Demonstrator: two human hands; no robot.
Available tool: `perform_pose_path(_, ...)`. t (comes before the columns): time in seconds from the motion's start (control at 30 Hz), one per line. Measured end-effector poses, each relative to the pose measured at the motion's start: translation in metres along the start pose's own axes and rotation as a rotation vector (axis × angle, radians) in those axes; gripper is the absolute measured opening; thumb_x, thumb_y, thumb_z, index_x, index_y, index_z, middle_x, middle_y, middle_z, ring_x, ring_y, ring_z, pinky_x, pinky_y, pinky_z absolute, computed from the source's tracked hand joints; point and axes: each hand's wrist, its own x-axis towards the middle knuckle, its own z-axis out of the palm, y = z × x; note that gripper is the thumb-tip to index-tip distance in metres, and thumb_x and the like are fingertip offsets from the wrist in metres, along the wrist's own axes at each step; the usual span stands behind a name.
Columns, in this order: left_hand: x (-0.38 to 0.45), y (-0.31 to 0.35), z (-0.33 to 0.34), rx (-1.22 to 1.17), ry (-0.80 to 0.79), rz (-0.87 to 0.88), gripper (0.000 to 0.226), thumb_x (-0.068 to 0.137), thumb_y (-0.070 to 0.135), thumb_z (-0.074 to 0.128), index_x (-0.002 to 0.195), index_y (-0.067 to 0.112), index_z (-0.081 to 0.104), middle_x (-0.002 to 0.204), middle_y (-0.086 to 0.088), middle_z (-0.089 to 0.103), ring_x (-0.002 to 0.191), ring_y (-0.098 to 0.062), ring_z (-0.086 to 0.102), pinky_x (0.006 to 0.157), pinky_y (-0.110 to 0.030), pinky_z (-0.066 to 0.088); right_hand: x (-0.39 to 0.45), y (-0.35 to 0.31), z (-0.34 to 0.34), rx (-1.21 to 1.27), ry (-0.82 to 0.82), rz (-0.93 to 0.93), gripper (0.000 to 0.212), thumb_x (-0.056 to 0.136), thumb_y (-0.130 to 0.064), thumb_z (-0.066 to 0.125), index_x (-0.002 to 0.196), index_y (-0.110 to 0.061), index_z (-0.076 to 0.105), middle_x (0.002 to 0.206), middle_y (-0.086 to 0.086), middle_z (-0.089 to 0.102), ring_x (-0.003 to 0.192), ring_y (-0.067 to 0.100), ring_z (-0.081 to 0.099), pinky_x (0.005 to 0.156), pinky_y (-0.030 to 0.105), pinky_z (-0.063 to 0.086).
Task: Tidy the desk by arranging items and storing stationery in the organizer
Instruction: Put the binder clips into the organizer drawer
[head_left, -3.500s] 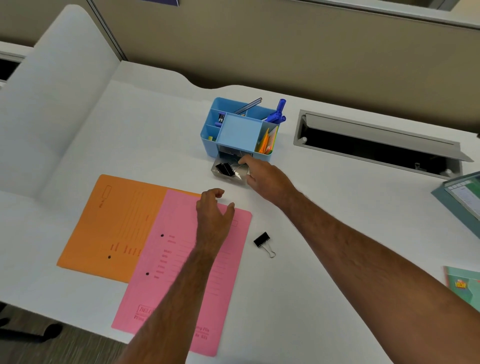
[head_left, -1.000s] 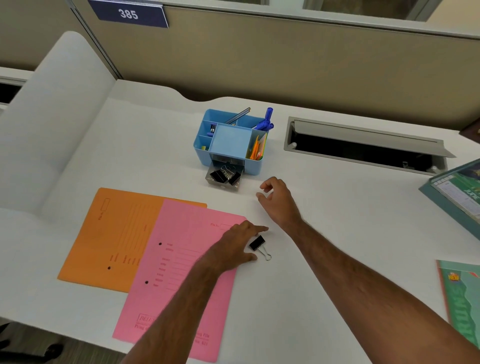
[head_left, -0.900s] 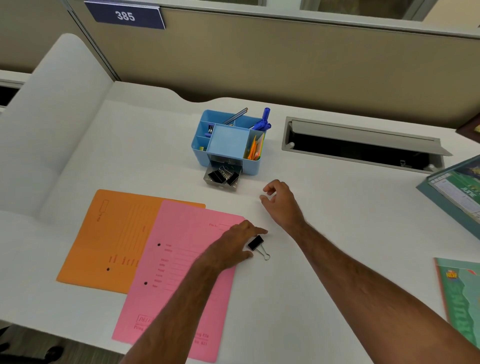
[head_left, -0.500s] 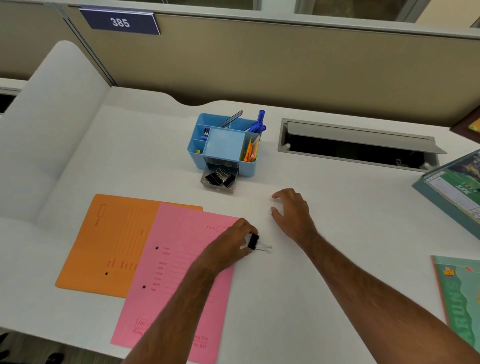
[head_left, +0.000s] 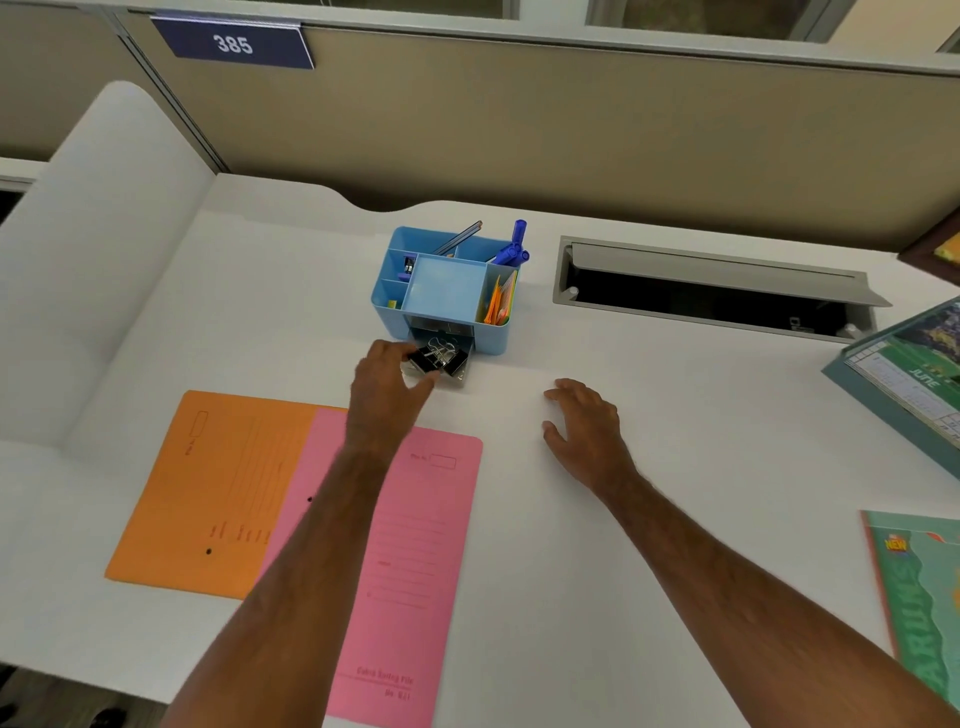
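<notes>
A blue desk organizer (head_left: 445, 294) stands mid-desk with pens, orange notes and small items in its compartments. Its clear drawer (head_left: 462, 375) is pulled out at the front and holds black binder clips. My left hand (head_left: 387, 395) reaches over the drawer's left side and pinches a black binder clip (head_left: 423, 359) between thumb and fingers. My right hand (head_left: 587, 431) rests flat on the desk to the right, fingers spread, holding nothing. An orange folder (head_left: 223, 493) and a pink folder (head_left: 415, 545) that overlaps it lie near the front edge.
A grey cable slot (head_left: 701, 291) with its lid up is set into the desk right of the organizer. A desk calendar (head_left: 914, 374) and a green book (head_left: 930, 597) sit at the right edge. Beige partitions close off the back, with a white panel at the left.
My left hand picked the loose binder clip up from beside the pink folder and carried it forward to the organizer's drawer. My right hand drew back from the drawer and settled on the desk.
</notes>
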Motion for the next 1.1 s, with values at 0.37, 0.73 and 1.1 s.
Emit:
perform_pose_path(0.37, 0.019, 0.007, 0.016, -0.008, -0.035, -0.071, 0.059, 0.085, 0.028, 0.083, 0.135, 0.014, 0.054, 0.134, -0.009, 0.055, 0.125, -0.029, 0.049, 0.104, -0.047, 0.046, -0.001, -0.003, -0.003, -0.009, -0.023, 0.000, 0.044, 0.094, -0.028, 0.061, 0.137, -0.020, 0.054, 0.155, -0.001, 0.043, 0.141, 0.019, 0.040, 0.116, 0.042, 0.027)
perform_pose_path(0.73, -0.022, 0.009, 0.029, -0.893, 0.138, -0.687, 0.041, 0.096, 0.024, 0.068, 0.133, 0.022, 0.049, 0.133, 0.000, 0.055, 0.114, -0.022, 0.063, 0.080, -0.026, 0.049, 0.028, -0.050, -0.035, 0.150, 0.095, -0.171, 0.035, 0.095, -0.022, 0.062, 0.129, -0.019, 0.057, 0.134, -0.002, 0.056, 0.124, 0.016, 0.052, 0.107, 0.035, 0.032)
perform_pose_path(1.1, -0.020, 0.032, 0.030, -1.461, 0.103, -0.862, 0.037, 0.105, 0.027, 0.057, 0.138, 0.012, 0.051, 0.144, -0.015, 0.053, 0.128, -0.031, 0.058, 0.113, -0.042, 0.047, 0.099, -0.130, -0.086, -0.024, -0.042, -0.425, 0.049, 0.099, -0.020, 0.057, 0.147, -0.016, 0.046, 0.153, 0.004, 0.046, 0.139, 0.021, 0.042, 0.111, 0.037, 0.039)
